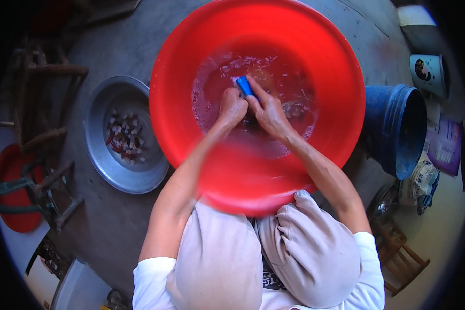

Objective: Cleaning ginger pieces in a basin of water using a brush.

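Observation:
A large round red plastic basin (186, 66) holds water with froth around its edge, its near rim against my knees. Over the water, my right hand (269, 112) grips a small tool by its blue handle (244, 85). My left hand (232, 106) is closed beside it, touching or nearly touching the tool. What the left hand holds is hidden by the fingers. Dark and yellowish things lie in the water under and beyond my hands, too blurred to name. Left of the red basin stands a metal basin (97, 143) with small white and dark red pieces (126, 135) in it.
A blue plastic bucket (383, 128) lies on its side at the right, near a light-coloured bin (426, 73) and a white bag (416, 186). Wooden chairs stand at the left (58, 69) and lower right (405, 259). A white container (81, 286) is at the lower left.

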Action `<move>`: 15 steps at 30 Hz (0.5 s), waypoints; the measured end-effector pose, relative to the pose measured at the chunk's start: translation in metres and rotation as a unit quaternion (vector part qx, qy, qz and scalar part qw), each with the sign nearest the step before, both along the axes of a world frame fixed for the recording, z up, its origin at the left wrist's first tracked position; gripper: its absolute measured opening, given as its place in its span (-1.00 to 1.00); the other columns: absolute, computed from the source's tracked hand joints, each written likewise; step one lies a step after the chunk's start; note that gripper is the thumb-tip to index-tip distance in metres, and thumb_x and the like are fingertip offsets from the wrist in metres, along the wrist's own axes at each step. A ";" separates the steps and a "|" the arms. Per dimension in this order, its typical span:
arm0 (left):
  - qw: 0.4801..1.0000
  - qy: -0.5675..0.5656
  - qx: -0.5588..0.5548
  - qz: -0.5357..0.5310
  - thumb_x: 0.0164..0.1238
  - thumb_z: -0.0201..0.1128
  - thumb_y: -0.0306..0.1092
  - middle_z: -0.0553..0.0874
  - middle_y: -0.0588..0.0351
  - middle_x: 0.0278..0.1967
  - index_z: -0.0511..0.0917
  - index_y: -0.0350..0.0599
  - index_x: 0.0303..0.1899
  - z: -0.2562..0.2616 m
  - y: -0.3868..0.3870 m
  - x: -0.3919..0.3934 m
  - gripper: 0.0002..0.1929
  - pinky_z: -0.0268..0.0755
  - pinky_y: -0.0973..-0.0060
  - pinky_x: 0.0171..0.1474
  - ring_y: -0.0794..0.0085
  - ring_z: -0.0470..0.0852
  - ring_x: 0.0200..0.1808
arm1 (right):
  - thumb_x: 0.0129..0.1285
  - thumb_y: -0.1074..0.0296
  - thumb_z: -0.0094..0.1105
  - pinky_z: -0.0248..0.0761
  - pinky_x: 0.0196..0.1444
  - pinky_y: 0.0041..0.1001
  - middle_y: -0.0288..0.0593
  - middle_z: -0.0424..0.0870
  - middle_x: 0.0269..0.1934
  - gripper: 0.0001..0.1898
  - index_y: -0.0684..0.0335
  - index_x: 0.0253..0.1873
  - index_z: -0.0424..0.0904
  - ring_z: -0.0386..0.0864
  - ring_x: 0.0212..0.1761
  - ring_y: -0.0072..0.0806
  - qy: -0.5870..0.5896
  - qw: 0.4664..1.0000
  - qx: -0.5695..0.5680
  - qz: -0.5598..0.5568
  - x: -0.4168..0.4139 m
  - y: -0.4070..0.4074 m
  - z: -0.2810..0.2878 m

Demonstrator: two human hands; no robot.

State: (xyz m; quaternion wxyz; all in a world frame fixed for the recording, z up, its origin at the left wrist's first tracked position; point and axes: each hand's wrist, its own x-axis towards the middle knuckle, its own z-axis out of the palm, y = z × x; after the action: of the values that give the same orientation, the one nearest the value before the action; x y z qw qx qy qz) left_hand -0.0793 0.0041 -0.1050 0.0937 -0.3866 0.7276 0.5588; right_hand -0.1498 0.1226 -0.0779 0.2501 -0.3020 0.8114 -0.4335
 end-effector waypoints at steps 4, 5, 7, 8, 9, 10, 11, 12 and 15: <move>0.969 0.234 -0.079 -0.002 0.24 0.13 -0.47 0.70 -0.10 -0.25 0.64 -0.37 -0.30 -0.005 0.010 -0.005 -0.83 0.43 0.34 -0.08 0.20 0.67 -0.15 | 0.37 0.21 0.02 0.41 0.05 -0.14 0.26 0.60 -0.04 -0.51 0.04 0.38 0.31 0.57 0.05 0.10 -0.072 0.990 0.096 -0.080 -0.029 -0.003 0.000; 0.969 0.235 -0.081 -0.003 0.24 0.13 -0.47 0.70 -0.10 -0.25 0.64 -0.37 -0.30 -0.005 0.007 -0.003 -0.83 0.43 0.34 -0.08 0.20 0.67 -0.15 | 0.37 0.21 0.02 0.41 0.05 -0.14 0.26 0.60 -0.04 -0.51 0.04 0.38 0.31 0.57 0.05 0.10 -0.071 0.990 0.094 -0.081 -0.023 -0.003 -0.001; 0.999 -0.014 0.036 -0.033 0.31 0.13 -0.46 0.67 -0.03 -0.13 0.64 -0.37 -0.27 0.004 -0.001 -0.004 -0.83 0.40 0.40 0.00 0.18 0.61 -0.04 | 0.39 0.15 -0.03 0.41 0.03 -0.13 0.25 0.62 -0.08 -0.54 0.10 0.34 0.35 0.57 0.02 0.12 0.043 0.999 -0.016 0.001 0.000 0.000 -0.006; 0.999 -0.016 0.035 -0.029 0.31 0.13 -0.46 0.67 -0.03 -0.13 0.64 -0.37 -0.27 0.002 -0.001 -0.004 -0.83 0.40 0.40 0.00 0.18 0.61 -0.04 | 0.38 0.14 -0.03 0.40 0.09 -0.14 0.26 0.59 -0.02 -0.54 0.14 0.33 0.36 0.54 0.08 0.11 0.028 0.999 -0.030 -0.007 0.007 -0.002 -0.003; 0.997 0.067 0.002 -0.028 0.30 0.13 -0.45 0.68 -0.04 -0.16 0.64 -0.36 -0.27 0.000 0.000 -0.002 -0.83 0.41 0.39 -0.02 0.17 0.62 -0.06 | 0.38 0.14 -0.03 0.40 0.09 -0.14 0.26 0.59 -0.02 -0.54 0.14 0.33 0.36 0.54 0.08 0.11 0.025 0.999 -0.032 0.000 -0.002 -0.005 0.001; 0.987 0.152 -0.033 -0.031 0.29 0.14 -0.44 0.69 -0.05 -0.19 0.64 -0.35 -0.27 -0.004 0.002 -0.003 -0.83 0.42 0.37 -0.04 0.16 0.64 -0.09 | 0.38 0.17 0.00 0.36 0.16 -0.17 0.25 0.55 0.05 -0.53 0.13 0.34 0.34 0.49 0.15 0.09 -0.042 0.995 0.085 -0.025 -0.020 -0.007 0.003; 0.976 0.202 -0.080 -0.011 0.29 0.13 -0.42 0.70 -0.08 -0.22 0.65 -0.35 -0.28 -0.015 0.010 -0.002 -0.81 0.42 0.35 -0.07 0.15 0.65 -0.11 | 0.37 0.20 0.02 0.33 0.22 -0.19 0.23 0.51 0.12 -0.52 0.12 0.35 0.32 0.44 0.22 0.08 -0.108 0.973 0.200 -0.049 -0.033 -0.006 0.005; 0.976 0.202 -0.075 -0.018 0.29 0.13 -0.41 0.70 -0.10 -0.23 0.65 -0.34 -0.29 -0.015 0.012 -0.005 -0.81 0.43 0.34 -0.08 0.16 0.66 -0.13 | 0.38 0.22 0.02 0.28 0.27 -0.22 0.21 0.46 0.19 -0.52 0.13 0.37 0.31 0.38 0.28 0.06 -0.107 0.979 0.157 -0.073 -0.034 -0.001 0.003; 0.994 0.108 -0.017 -0.013 0.29 0.13 -0.40 0.70 -0.13 -0.24 0.65 -0.32 -0.30 -0.002 0.002 -0.004 -0.81 0.43 0.32 -0.08 0.19 0.67 -0.13 | 0.40 0.20 -0.03 0.30 0.23 -0.22 0.23 0.48 0.17 -0.53 0.15 0.36 0.31 0.43 0.24 0.07 -0.014 1.000 0.009 -0.011 -0.002 0.002 -0.005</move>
State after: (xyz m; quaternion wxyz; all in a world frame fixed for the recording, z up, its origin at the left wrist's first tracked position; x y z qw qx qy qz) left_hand -0.0833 0.0061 -0.1067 0.0152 -0.3164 0.7475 0.5838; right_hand -0.1516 0.1247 -0.0834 0.2593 -0.2848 0.8150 -0.4329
